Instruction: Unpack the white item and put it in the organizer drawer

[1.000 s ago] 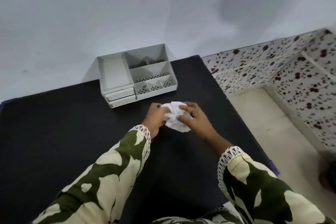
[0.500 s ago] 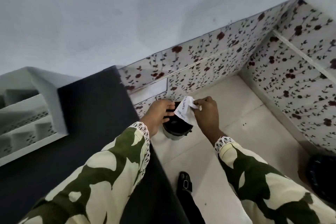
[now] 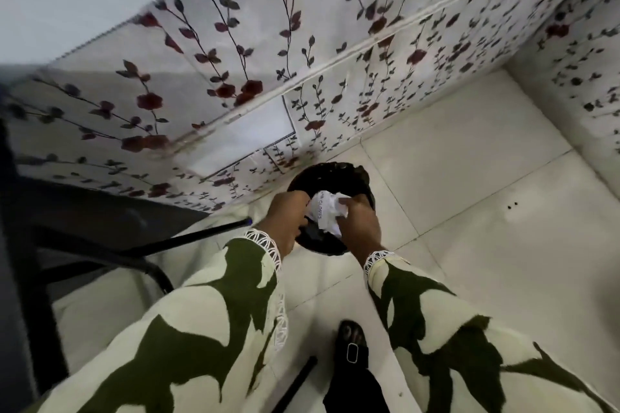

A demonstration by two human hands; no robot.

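Observation:
A crumpled white wrapper (image 3: 327, 213) with small printed letters is pinched between my left hand (image 3: 288, 218) and my right hand (image 3: 360, 220). Both hands hover right over the open mouth of a round black bin (image 3: 330, 179) on the floor. My fingers are closed around the wrapper, and I cannot tell whether anything is inside it. The organizer with its drawers is out of view.
The black table edge and its metal legs (image 3: 147, 246) are at the left. A floral-patterned cloth surface (image 3: 268, 54) rises behind the bin. Pale floor tiles (image 3: 469, 178) spread to the right. A foot in a black sandal (image 3: 352, 342) stands below my hands.
My view swung right from the table and organizer down to the floor. Both hands carried the white wrapper off the table and lowered it over the black bin.

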